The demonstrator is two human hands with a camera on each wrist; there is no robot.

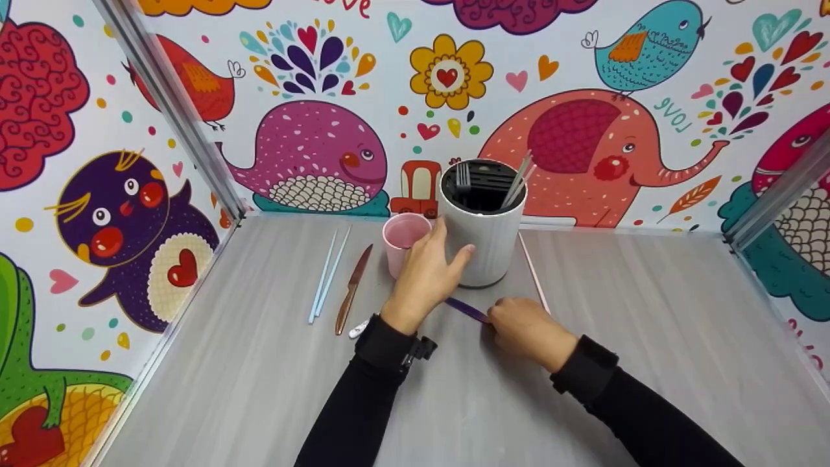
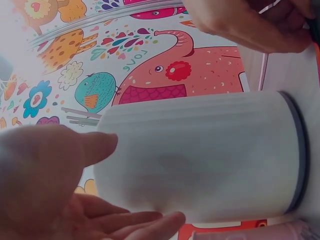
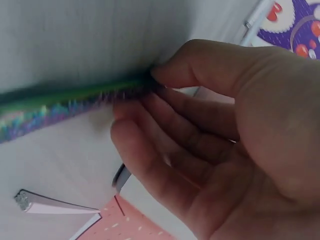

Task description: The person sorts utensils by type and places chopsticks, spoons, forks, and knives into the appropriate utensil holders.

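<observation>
A white ribbed utensil holder (image 1: pixel 485 237) stands at the back middle of the grey table (image 1: pixel 259 389), with a fork and other pieces sticking out of it. My left hand (image 1: pixel 449 250) grips its left side, thumb on the front; the left wrist view shows the holder (image 2: pixel 200 155) between thumb and fingers. Just in front of it my right hand (image 1: pixel 496 319) pinches the end of a slim purple iridescent utensil (image 1: pixel 465 309) that lies low over the table. In the right wrist view the utensil (image 3: pixel 65 107) runs left from my fingertips (image 3: pixel 160 75); its far end is hidden.
A pink cup (image 1: pixel 403 241) stands against the holder's left side. Left of it lie two light blue chopsticks (image 1: pixel 328 275), a brown knife (image 1: pixel 353 288) and a small white piece (image 1: pixel 358 329). A pink chopstick (image 1: pixel 534 275) lies right of the holder. Patterned walls enclose three sides.
</observation>
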